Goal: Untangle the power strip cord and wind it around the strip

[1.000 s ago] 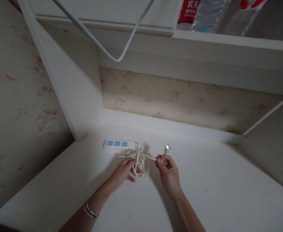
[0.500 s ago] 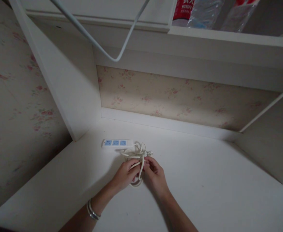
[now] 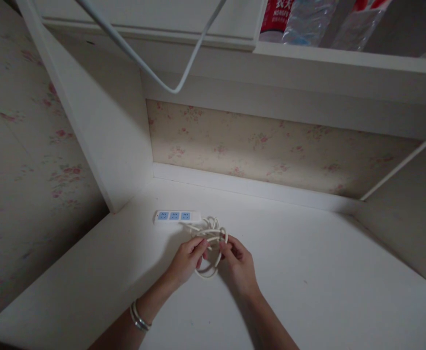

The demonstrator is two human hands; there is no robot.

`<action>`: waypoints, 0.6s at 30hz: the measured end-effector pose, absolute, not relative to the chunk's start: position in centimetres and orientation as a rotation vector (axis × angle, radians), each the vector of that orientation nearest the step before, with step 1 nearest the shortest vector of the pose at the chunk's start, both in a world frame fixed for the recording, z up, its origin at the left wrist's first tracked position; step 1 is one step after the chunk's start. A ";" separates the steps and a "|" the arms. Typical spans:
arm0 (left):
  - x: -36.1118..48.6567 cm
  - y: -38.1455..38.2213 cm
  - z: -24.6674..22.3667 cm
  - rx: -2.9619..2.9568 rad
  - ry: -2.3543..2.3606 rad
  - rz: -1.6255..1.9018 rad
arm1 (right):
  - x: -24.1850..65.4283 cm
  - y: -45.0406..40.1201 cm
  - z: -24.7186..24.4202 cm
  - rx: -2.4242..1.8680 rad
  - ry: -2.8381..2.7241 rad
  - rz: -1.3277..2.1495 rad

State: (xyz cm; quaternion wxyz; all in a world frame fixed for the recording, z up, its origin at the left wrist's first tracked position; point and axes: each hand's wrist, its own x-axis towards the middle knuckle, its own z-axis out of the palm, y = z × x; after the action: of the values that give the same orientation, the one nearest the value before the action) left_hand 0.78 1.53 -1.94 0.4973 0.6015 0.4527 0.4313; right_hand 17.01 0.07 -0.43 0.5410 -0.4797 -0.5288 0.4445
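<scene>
A white power strip (image 3: 194,217) with three blue socket panels lies on the white desk, just beyond my hands. Its cream power cord (image 3: 208,276) is bunched in loose loops at the strip's right end. My left hand (image 3: 189,257) pinches part of the cord between thumb and fingers, on the left side of the loops. On the right side, my right hand (image 3: 239,260) grips another stretch of the cord with its fingers curled. The cord's plug cannot be made out among the loops and fingers.
The white desk (image 3: 329,272) has a raised back edge and a side panel (image 3: 99,131) at left. Overhead hangs a bent pale bar (image 3: 176,90). Bottles (image 3: 309,22) in clear wrap stand on the upper shelf (image 3: 344,56). Floral wallpaper covers the walls.
My hands have moved slightly apart, the right one shifting to the right with its part of the cord. The loops between them have opened wider. The power strip has hardly moved.
</scene>
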 end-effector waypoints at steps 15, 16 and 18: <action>0.1 1.2 -0.1 1.076 0.745 1.132 | 19.3 2.3 -1.3 -1.021 -0.654 1.196; 0.1 1.1 -0.1 1.084 0.730 1.116 | 19.4 2.3 -1.2 -1.006 -0.647 1.219; 0.2 1.0 0.1 1.108 0.706 1.098 | 19.5 2.2 -1.1 -0.982 -0.641 1.271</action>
State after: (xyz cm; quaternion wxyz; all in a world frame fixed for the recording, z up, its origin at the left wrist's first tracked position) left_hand 0.23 1.00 0.06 0.6554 0.4888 0.3112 0.4844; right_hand 19.46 2.20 -1.10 0.6489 -0.4321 -0.2821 0.5592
